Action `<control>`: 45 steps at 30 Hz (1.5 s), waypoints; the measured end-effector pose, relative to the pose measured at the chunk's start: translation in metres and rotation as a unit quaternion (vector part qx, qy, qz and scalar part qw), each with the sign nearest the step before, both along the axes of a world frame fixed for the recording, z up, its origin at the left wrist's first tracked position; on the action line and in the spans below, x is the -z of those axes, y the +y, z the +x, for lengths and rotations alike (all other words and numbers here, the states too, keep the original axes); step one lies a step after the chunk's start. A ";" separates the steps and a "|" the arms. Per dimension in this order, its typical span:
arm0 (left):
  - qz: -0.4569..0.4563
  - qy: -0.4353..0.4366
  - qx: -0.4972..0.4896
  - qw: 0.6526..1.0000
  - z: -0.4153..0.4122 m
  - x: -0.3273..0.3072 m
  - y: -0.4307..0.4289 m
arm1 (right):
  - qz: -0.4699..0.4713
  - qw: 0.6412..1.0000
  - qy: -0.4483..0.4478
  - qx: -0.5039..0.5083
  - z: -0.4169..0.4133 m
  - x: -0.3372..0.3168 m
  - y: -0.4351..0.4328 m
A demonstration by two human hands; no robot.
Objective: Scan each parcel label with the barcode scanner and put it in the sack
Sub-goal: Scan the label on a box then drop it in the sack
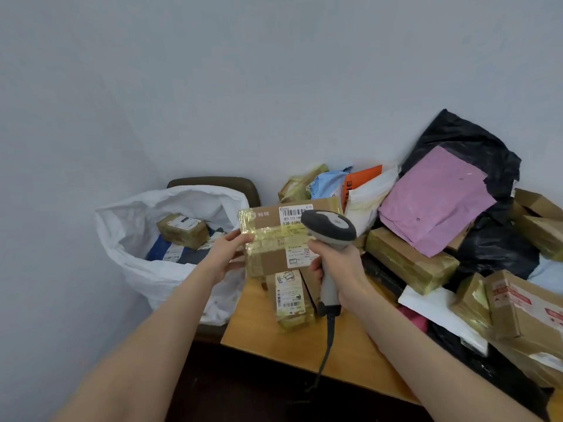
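My left hand point(228, 255) grips the left edge of a taped brown cardboard parcel point(271, 239), holding it up above the table's left end with its white barcode label facing me. My right hand point(335, 269) grips the handle of a grey barcode scanner point(330, 231); the scanner's head sits in front of the label's right part and hides some of it. The white sack point(158, 269) stands open at the left on a chair, with a taped box point(182, 229) and other parcels inside.
The wooden table point(274, 339) carries a heap of parcels on the right: brown boxes point(408, 260), a pink mailer point(435, 202), black bags point(493, 248), white mailers. A narrow taped box point(292, 300) lies under the held parcel. The scanner's cable point(327, 351) hangs over the table's front edge.
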State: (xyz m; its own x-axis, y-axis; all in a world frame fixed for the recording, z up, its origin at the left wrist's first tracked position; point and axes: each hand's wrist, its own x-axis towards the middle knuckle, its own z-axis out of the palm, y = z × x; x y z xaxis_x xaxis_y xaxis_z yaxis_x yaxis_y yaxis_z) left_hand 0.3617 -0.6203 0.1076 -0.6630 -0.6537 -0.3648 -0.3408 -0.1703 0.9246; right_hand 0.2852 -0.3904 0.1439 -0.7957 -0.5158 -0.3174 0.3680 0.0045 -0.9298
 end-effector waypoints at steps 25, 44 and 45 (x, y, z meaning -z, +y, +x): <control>0.090 -0.094 -0.213 0.968 0.025 0.134 -0.356 | 0.101 0.982 -0.158 0.016 0.004 0.097 -0.412; -0.355 -0.382 0.386 0.761 -0.030 0.191 -0.361 | 0.169 0.968 -0.177 0.056 -0.025 0.142 -0.430; -0.369 -0.366 0.366 0.772 -0.034 0.184 -0.359 | 0.166 0.968 -0.178 0.058 -0.026 0.139 -0.425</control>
